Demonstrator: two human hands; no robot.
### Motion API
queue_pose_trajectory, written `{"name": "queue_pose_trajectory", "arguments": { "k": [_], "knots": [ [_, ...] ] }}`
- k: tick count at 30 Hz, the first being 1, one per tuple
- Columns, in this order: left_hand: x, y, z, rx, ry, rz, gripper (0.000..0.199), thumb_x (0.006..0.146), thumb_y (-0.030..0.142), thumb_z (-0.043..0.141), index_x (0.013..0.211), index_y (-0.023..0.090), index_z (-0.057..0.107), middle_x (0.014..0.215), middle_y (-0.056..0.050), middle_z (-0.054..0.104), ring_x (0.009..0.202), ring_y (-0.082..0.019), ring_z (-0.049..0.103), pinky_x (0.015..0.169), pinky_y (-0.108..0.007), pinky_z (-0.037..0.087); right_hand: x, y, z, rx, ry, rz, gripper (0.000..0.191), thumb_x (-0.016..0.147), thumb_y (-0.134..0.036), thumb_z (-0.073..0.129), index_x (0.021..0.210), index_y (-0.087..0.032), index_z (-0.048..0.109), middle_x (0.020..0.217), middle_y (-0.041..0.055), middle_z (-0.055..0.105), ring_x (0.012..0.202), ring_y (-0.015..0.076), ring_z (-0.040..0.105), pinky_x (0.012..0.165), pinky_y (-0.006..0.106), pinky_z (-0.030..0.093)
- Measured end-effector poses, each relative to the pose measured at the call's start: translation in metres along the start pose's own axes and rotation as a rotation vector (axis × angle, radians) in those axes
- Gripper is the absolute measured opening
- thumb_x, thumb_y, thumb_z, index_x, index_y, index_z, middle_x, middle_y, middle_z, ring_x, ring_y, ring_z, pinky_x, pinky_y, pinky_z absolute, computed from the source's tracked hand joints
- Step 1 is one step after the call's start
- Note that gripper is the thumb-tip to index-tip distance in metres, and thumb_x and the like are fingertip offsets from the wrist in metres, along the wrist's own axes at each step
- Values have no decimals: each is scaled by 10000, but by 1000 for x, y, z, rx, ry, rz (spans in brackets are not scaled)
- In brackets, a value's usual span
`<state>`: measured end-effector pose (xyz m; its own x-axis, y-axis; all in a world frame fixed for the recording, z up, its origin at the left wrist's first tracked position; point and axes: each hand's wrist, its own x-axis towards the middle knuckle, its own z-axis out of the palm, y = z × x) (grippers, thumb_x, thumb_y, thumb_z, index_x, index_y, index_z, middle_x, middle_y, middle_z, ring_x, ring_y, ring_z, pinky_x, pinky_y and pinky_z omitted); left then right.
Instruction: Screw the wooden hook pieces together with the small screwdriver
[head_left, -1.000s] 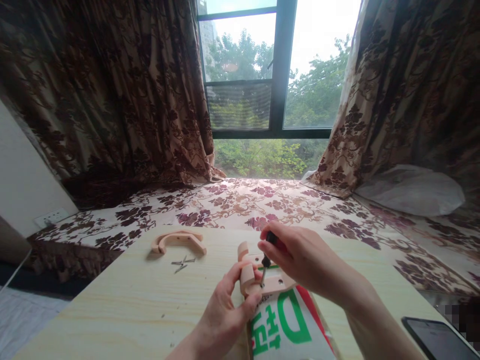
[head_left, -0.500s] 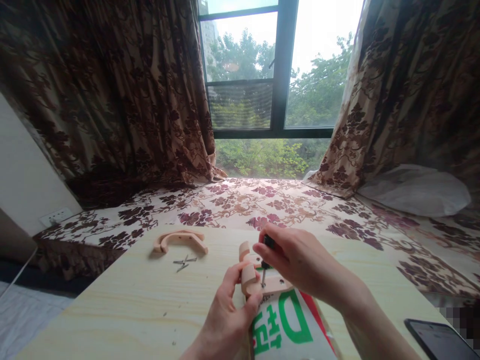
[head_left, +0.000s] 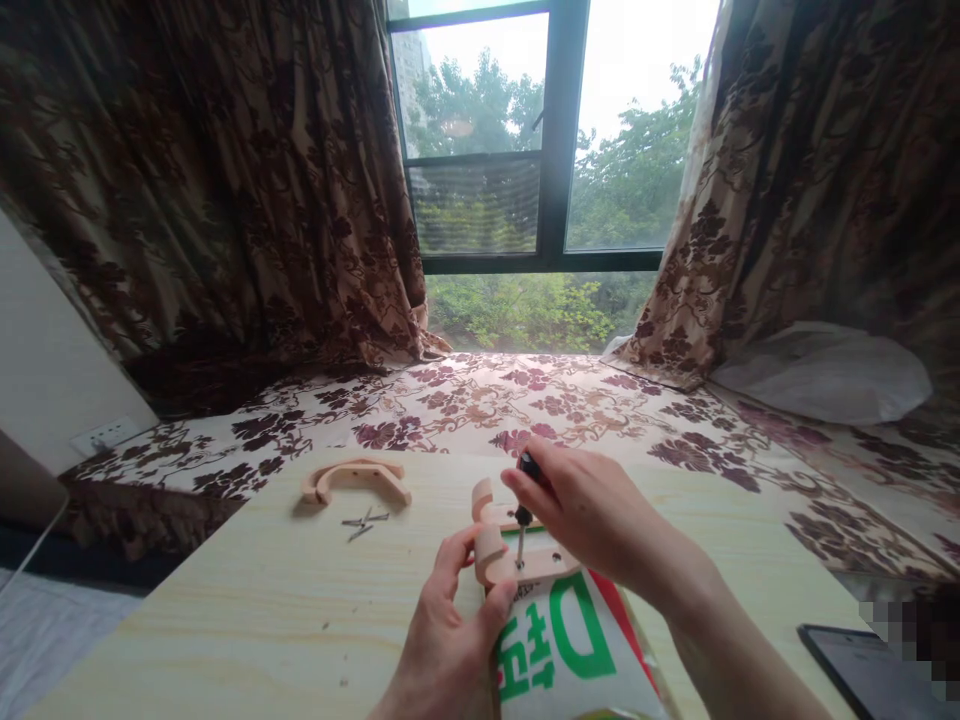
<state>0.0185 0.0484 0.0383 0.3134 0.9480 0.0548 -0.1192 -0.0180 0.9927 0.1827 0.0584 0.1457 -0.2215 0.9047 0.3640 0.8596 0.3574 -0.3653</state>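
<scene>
My right hand (head_left: 566, 490) is closed round the black handle of a screwdriver (head_left: 523, 515), held upright. The tip meets a hole near the curved end of a light wooden hook piece (head_left: 536, 566), which has another hole farther right. My left hand (head_left: 457, 610) grips that piece at its curled end, thumb in front and fingers behind. A second wooden hook piece (head_left: 484, 500) lies just behind it, partly hidden by my right hand. Both pieces rest at the far end of a white packet (head_left: 555, 640) with green lettering and a red edge.
Two curved wooden pieces (head_left: 360, 475) lie at the back left of the pale wooden table (head_left: 225, 610), with several screws (head_left: 364, 524) in front of them. A phone (head_left: 862, 660) lies at the right edge. Floral cloth (head_left: 480, 400) covers the ledge behind.
The whole view has shifted slightly. My right hand still holds the screwdriver at the same hole, with its grip a little higher and more of the shaft showing. My left hand keeps its hold.
</scene>
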Motion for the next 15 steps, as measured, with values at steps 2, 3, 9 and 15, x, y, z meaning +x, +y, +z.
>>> {"name": "queue_pose_trajectory", "arguments": {
  "k": [2, 3, 9, 15],
  "knots": [
    [0, 0, -2, 23, -6, 12, 418, 810, 432, 642, 1159, 243, 512, 1069, -25, 605, 796, -153, 588, 671, -252, 505, -3, -2, -4, 77, -46, -32, 161, 937, -315, 434, 994, -196, 526, 754, 21, 621, 647, 148, 520, 596, 266, 328],
    [0, 1, -2, 29, -6, 13, 422, 808, 436, 641, 1160, 241, 513, 1070, -28, 604, 789, -155, 592, 664, -255, 506, -5, -3, -6, 103, -72, -48, 141, 930, -304, 446, 997, -206, 522, 740, 7, 613, 630, 140, 508, 589, 260, 326],
    [-4, 5, 3, 14, 36, -24, 464, 772, 489, 652, 1144, 240, 529, 1060, -43, 618, 720, -158, 622, 608, -255, 507, -2, -1, -1, 16, -60, -35, 162, 924, -324, 446, 844, -189, 487, 695, 22, 600, 593, 138, 465, 557, 267, 295],
    [-5, 6, 5, 50, 110, 26, 487, 738, 508, 669, 1120, 225, 566, 1013, -49, 641, 716, -168, 628, 608, -258, 507, -2, -2, 3, -15, -4, -11, 194, 919, -348, 449, 796, -199, 461, 663, 12, 582, 564, 131, 450, 541, 267, 269]
  ]
}}
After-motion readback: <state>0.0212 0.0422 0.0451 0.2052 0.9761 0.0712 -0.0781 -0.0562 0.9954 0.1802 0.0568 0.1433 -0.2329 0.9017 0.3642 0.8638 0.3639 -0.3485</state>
